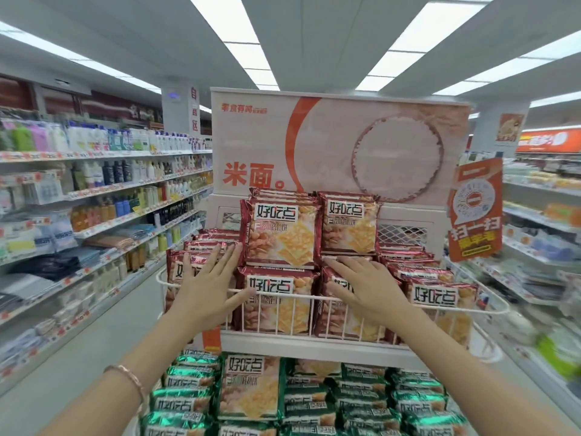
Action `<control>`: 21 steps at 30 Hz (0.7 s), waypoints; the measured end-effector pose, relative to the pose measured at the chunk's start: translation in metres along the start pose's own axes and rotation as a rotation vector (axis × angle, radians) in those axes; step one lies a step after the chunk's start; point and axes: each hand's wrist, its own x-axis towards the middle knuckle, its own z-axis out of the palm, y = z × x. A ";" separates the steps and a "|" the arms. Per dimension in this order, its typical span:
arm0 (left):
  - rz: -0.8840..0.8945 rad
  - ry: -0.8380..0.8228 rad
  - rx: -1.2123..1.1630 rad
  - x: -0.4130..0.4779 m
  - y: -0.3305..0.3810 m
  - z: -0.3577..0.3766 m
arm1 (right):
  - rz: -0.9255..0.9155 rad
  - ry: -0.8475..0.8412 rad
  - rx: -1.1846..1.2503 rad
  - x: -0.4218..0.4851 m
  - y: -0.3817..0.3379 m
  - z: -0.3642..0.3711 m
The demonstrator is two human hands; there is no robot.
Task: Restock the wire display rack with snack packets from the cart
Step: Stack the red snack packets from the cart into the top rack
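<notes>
While red packets [276, 305] are standing upright facing me, my left grip [207, 291] and right grip [367, 287] are pressing them, fingers straight.

Wire display rack [298, 343]: white wires and base, stocked with dark red foil snack packets [279, 237], each of which bore a white label panel with black characters above a print of golden-yellow crackers. Lower tier: green foil snack packets [364, 401] with white panels and black characters, and one green-edged packet [250, 388] that showed a tan cracker print. Header board [339, 146]: pale cream with an orange arc and orange characters; hanging tag [474, 215] was orange with a white circle; bracelet [125, 377] was rose-gold.
</notes>
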 end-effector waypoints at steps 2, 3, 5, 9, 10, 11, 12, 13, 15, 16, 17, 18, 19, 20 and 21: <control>0.005 -0.035 -0.012 0.002 0.000 -0.002 | 0.001 0.015 0.027 -0.001 -0.004 0.002; 0.010 -0.044 -0.013 0.002 0.000 -0.003 | -0.009 0.001 0.034 -0.002 -0.006 0.002; 0.015 -0.035 -0.034 0.001 -0.002 -0.003 | -0.016 -0.042 0.041 -0.001 -0.005 -0.002; 0.023 0.229 -0.141 0.001 0.005 -0.001 | 0.007 0.144 0.045 -0.001 -0.015 -0.001; 0.047 0.266 -0.142 0.003 0.010 -0.001 | -0.038 0.226 0.005 0.001 -0.024 0.003; 0.080 0.277 -0.128 0.006 0.015 -0.001 | -0.102 0.286 -0.042 0.004 -0.032 0.009; 0.118 0.265 -0.109 0.008 0.021 -0.003 | -0.159 0.311 -0.083 0.008 -0.040 0.014; 0.153 0.254 -0.079 0.011 0.025 -0.004 | -0.195 0.312 -0.119 0.013 -0.043 0.019; 0.167 0.233 -0.040 0.017 0.026 -0.002 | -0.198 0.285 -0.149 0.022 -0.043 0.025; 0.164 0.230 -0.035 0.019 0.025 -0.002 | -0.191 0.276 -0.141 0.025 -0.042 0.025; 0.168 0.234 -0.030 0.019 0.025 -0.001 | -0.197 0.283 -0.139 0.026 -0.041 0.027; 0.165 0.240 -0.015 0.019 0.025 0.001 | -0.194 0.272 -0.148 0.025 -0.041 0.028; 0.162 0.252 -0.004 0.018 0.023 0.004 | -0.193 0.276 -0.151 0.025 -0.038 0.032; 0.149 0.253 0.013 0.018 0.023 0.005 | -0.187 0.284 -0.160 0.024 -0.037 0.034; 0.140 0.254 0.010 0.019 0.023 0.007 | -0.178 0.270 -0.137 0.026 -0.036 0.035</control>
